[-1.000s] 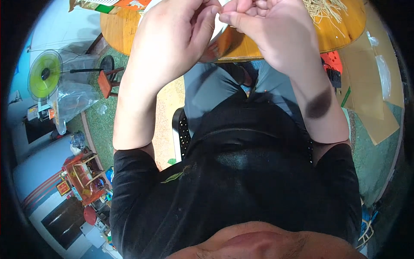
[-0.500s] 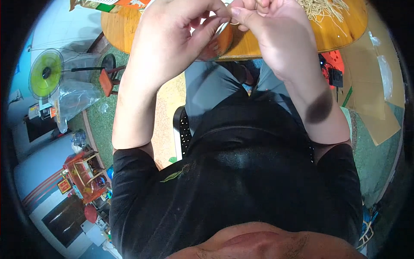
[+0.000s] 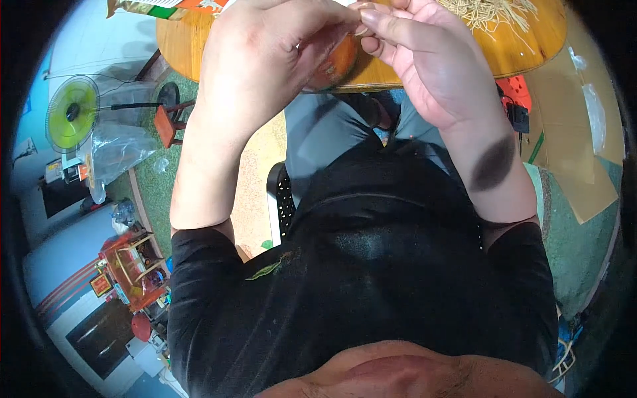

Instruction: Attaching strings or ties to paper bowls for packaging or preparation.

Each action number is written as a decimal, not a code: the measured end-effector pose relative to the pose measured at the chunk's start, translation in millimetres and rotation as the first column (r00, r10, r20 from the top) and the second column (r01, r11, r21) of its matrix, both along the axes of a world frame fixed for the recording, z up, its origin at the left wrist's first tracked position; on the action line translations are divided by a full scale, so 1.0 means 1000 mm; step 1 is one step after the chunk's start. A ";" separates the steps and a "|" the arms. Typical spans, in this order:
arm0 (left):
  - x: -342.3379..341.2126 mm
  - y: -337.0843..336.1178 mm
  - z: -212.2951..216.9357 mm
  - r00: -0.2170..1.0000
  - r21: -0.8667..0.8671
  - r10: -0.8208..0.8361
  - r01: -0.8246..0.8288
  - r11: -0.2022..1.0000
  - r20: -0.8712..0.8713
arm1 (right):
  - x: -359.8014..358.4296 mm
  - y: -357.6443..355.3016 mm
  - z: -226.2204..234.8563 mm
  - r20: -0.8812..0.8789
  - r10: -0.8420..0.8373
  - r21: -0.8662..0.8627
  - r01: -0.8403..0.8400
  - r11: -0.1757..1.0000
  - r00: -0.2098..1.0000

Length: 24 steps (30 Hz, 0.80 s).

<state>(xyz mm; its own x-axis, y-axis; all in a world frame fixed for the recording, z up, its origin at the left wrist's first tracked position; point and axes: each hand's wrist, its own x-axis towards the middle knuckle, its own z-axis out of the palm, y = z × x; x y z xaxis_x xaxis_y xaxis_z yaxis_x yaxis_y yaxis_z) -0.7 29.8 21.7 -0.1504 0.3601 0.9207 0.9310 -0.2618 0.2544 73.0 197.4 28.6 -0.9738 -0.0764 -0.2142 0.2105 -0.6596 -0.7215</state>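
Note:
My left hand (image 3: 265,60) is raised over the near edge of the wooden table (image 3: 531,56), its fingers drawn together toward my right hand. My right hand (image 3: 434,56) meets it at the fingertips, thumb pressed in a pinch and the other fingers curled. A small pale bit shows between the fingertips, too small and too covered to name. Beneath my left hand is a rounded orange-brown object (image 3: 338,66), mostly hidden. Past my right hand lies a tangled pile of thin beige strands (image 3: 494,14) on the tabletop.
A printed packet (image 3: 149,8) lies at the table's far left. On the left are a green-bladed fan (image 3: 71,111) and a small red-brown stool (image 3: 164,126). Flattened cardboard (image 3: 564,119) leans at the right, near a red perforated seat (image 3: 516,93).
My left hand has turned, its fingers closing and shifting slightly right. My right hand has rolled, showing more of its palm. The fingertips stay together.

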 end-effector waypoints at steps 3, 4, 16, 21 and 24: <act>-0.001 0.001 0.000 1.000 0.031 -0.002 0.001 1.000 0.008 | 0.003 0.003 0.000 -0.018 0.046 -0.064 -0.047 0.997 0.999; -0.001 0.001 0.000 1.000 0.030 -0.001 0.000 1.000 0.009 | 0.003 0.004 -0.001 -0.009 0.054 -0.083 -0.055 0.995 0.998; 0.011 0.008 0.015 1.000 0.083 0.026 -0.027 0.996 0.016 | 0.003 0.006 -0.004 -0.066 0.065 -0.079 -0.070 0.994 0.996; 0.045 -0.004 0.062 0.801 -0.670 0.538 -0.552 0.496 -0.262 | 0.001 0.000 -0.009 -0.083 -0.008 0.067 0.014 0.998 0.997; 0.046 -0.005 0.061 0.800 -0.668 0.566 -0.533 0.519 -0.198 | 0.002 -0.005 -0.019 -0.259 -0.064 0.101 0.093 0.991 0.964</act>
